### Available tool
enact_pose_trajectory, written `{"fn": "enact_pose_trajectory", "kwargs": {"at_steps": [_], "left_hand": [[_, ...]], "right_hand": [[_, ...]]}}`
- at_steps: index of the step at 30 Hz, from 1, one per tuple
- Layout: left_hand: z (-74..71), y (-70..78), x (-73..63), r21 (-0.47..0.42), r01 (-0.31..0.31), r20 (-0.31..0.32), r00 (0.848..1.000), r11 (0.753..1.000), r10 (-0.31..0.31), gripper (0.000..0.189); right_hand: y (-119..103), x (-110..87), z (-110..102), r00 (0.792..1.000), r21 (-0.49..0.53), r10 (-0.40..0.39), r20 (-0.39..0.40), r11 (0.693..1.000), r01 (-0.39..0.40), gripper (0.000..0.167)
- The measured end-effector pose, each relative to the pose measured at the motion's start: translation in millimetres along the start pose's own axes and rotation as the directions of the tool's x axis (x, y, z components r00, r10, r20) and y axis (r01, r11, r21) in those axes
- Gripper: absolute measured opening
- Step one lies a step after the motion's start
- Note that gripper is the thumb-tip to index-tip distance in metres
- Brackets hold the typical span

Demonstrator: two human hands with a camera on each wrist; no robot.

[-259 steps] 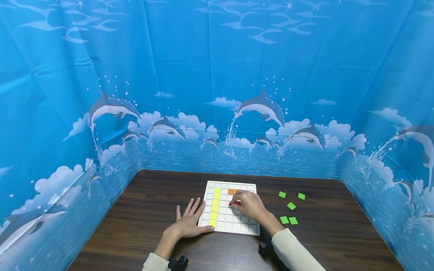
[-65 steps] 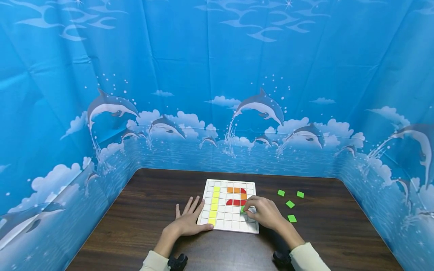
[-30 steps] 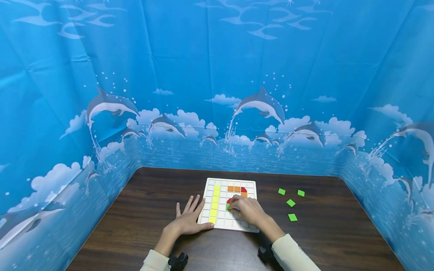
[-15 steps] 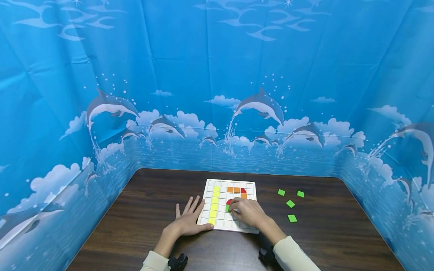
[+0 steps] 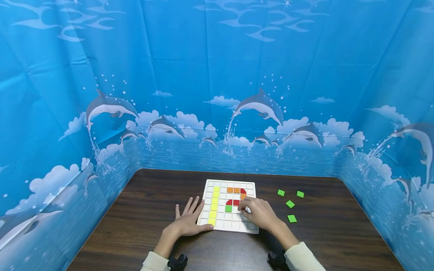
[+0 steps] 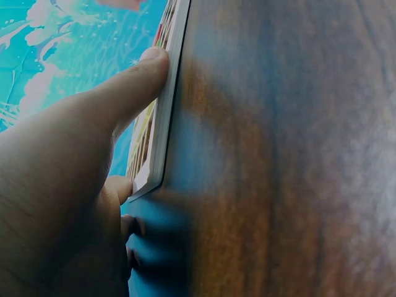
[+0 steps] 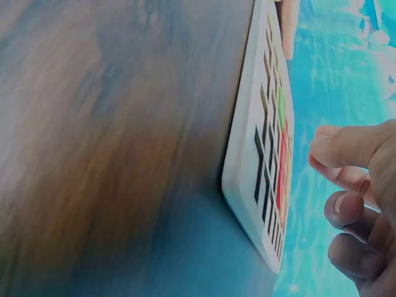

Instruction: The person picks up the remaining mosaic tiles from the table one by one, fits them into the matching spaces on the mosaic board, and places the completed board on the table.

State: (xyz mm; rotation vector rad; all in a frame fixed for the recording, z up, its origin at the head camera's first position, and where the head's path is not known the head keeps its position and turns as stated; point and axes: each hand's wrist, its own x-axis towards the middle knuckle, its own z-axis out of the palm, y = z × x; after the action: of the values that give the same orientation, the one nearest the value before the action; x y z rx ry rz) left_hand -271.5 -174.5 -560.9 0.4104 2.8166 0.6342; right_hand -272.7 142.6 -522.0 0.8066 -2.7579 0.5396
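Note:
A white grid board (image 5: pixel 234 226) lies on the dark wooden table. My left hand (image 5: pixel 186 224) rests spread at its left side, thumb on the near edge; in the left wrist view the thumb (image 6: pixel 133 86) presses the board's rim (image 6: pixel 164 136). Over the board's right half hovers my right hand (image 5: pixel 259 212), fingers loosely bent, with nothing seen between thumb and fingertips in the right wrist view. Left of it a green square tile (image 5: pixel 228 208) sits in a cell below a rounded red tile (image 5: pixel 229 202), beside another red tile (image 5: pixel 236 202). The right hand partly covers that row's right end.
Several loose green tiles (image 5: pixel 290 204) lie on the table right of the board. A column of yellow tiles (image 5: pixel 214 207) fills the board's left part. Orange tiles (image 5: pixel 233 190) and a rounded red tile (image 5: pixel 243 191) sit near its top. A blue dolphin-print curtain (image 5: pixel 210 158) surrounds the table.
My right hand carried a green tile leftward, set it below the left red tile, let go and moved right. Red tiles were added earlier, and fewer green ones lie on the table. Left hand stays.

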Motion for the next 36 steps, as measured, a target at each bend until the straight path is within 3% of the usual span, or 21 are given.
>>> {"fn": "enact_pose_trajectory", "kwargs": {"at_steps": [10, 16, 24, 29, 36], "left_hand": [[3.3, -3.0, 3.4, 0.019, 0.003, -0.013, 1.0, 1.0, -0.003, 0.119], [-2.3, 2.9, -2.3, -0.024, -0.016, -0.008, 1.0, 1.0, 0.016, 0.118], [3.6, -2.5, 1.5, -0.019, -0.031, -0.035, 0.999, 0.999, 0.03, 0.119], [-3.6, 3.6, -3.8, -0.026, -0.019, -0.01, 1.0, 0.999, 0.018, 0.118], [-2.8, 4.0, -3.6, -0.027, -0.011, -0.004, 1.0, 1.0, 0.011, 0.118]], "right_hand": [[25.4, -26.7, -21.7, 0.994, -0.014, 0.081, -0.067, 0.997, -0.082, 0.013], [43.9, -46.0, -33.6, 0.987, -0.028, 0.127, -0.097, 0.991, -0.131, 0.013], [75.8, -73.9, -50.5, 0.971, -0.034, 0.235, -0.051, 0.971, -0.237, 0.016], [92.4, -92.3, -54.2, 0.958, -0.037, 0.286, 0.007, 0.957, -0.286, 0.017], [104.1, -108.3, -53.0, 0.956, -0.039, 0.283, 0.074, 0.959, -0.281, 0.018]]}}
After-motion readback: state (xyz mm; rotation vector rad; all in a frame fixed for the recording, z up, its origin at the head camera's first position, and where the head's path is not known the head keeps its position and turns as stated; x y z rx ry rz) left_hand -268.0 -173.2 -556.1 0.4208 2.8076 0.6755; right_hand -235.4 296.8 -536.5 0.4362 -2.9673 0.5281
